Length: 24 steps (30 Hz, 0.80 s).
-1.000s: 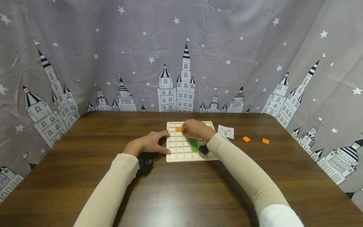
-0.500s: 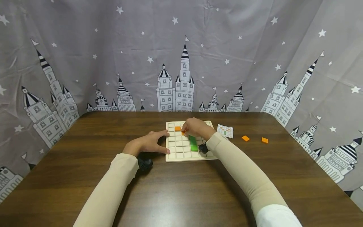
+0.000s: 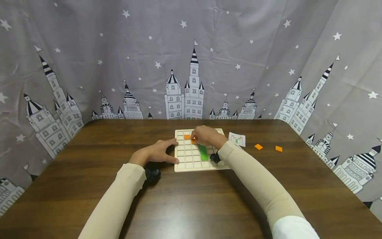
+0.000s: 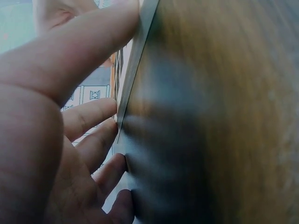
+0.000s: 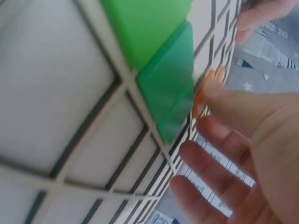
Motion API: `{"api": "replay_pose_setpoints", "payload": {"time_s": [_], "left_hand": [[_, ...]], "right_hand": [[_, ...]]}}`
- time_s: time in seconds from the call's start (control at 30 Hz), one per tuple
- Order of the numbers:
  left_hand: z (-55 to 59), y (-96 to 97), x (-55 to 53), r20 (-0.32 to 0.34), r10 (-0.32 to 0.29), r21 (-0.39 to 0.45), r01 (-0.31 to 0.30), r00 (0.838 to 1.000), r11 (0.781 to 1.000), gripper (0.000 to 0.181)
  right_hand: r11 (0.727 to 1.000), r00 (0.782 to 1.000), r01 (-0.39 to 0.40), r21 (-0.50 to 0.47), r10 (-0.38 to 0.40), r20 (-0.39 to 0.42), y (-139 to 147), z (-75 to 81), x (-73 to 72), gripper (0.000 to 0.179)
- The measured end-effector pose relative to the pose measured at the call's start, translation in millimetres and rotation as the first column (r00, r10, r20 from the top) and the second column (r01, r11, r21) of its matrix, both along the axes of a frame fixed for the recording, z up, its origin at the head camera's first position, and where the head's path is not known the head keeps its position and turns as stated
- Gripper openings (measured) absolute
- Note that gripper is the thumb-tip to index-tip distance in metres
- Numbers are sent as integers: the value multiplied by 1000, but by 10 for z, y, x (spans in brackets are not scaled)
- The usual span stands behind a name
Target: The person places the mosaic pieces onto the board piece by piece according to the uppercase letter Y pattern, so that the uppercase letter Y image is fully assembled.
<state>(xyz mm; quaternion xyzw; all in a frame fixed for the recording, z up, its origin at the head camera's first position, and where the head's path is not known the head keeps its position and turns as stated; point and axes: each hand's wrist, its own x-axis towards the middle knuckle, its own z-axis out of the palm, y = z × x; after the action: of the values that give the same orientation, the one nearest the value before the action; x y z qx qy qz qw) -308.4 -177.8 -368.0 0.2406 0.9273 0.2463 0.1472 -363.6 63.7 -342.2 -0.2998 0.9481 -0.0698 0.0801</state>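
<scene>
grey castle-print curtain (image 3: pixel 119 49) is hanging behind a dark wooden table (image 3: pixel 179 205), on which a pale grid board (image 3: pixel 189 165) is lying toward the far side. left hand (image 3: pixel 156 151) is resting against the board's left edge, thumb and fingers apart, while right hand (image 3: pixel 206 136) is pinching an orange tile (image 3: pixel 193 141) at the board's far-left part, beyond the green tiles (image 3: pixel 203 153). if the tile is catching on a divider or the board is sliding, it could be seating crookedly.
</scene>
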Motion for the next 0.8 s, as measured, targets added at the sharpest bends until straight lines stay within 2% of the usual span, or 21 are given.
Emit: {"api": "replay_pose_setpoints", "payload": {"time_s": [0.2, 0.4, 0.53, 0.63, 0.8], "left_hand": [[-20, -5, -10, -6, -4, 11, 5, 1000, 1000, 90], [-29, -4, -35, -29, -17, 13, 18, 999, 1000, 89], [-48, -8, -51, -33, -27, 12, 28, 999, 1000, 89], [-49, -9, -53, -30, -27, 13, 28, 999, 1000, 89], [-38, -6, -36, -30, -28, 21, 29, 999, 999, 89]], "right_hand": [[995, 999, -24, -92, 21, -34, 256, 120, -11, 38], [999, 996, 15, -38, -18, -83, 692, 314, 9, 35], [995, 992, 100, -19, -101, -81, 1103, 384, 87, 26], [984, 981, 171, -41, -174, -82, 1472, 393, 173, 24], [973, 973, 211, -97, -219, -76, 2117, 312, 327, 36]]}}
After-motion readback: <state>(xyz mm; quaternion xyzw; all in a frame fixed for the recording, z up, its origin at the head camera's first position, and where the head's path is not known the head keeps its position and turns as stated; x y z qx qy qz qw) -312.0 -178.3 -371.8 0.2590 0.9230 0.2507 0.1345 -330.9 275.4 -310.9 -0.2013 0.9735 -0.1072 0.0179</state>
